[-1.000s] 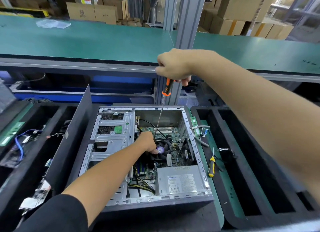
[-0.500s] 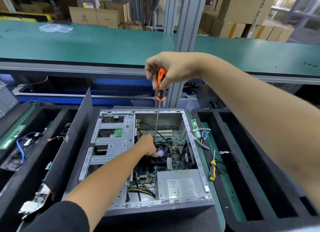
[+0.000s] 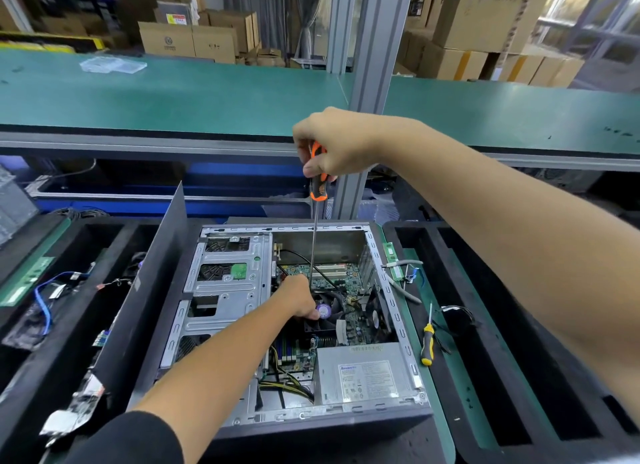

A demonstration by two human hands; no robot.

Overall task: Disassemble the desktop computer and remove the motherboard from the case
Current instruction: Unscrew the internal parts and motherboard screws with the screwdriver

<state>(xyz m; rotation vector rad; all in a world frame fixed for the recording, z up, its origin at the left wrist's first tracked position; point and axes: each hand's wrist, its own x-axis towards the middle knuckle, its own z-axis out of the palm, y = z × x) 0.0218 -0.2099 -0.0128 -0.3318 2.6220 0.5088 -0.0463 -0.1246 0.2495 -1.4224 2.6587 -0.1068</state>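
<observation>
An open desktop case lies on its side before me, with the green motherboard at its bottom. My right hand is closed on the orange-and-black handle of a long screwdriver held upright; its shaft runs down into the case. My left hand is inside the case on the black CPU fan, fingers curled at the shaft's lower end, hiding the tip. A grey power supply sits at the near right, a metal drive cage at the left.
The case side panel stands tilted at the left. Black foam trays flank the case, the left one holding cables and parts. A yellow screwdriver and memory sticks lie on the right. A green shelf spans above.
My right hand shifted its grip on the handle and moved slightly left, bringing the shaft more upright. My left hand stayed on the fan.
</observation>
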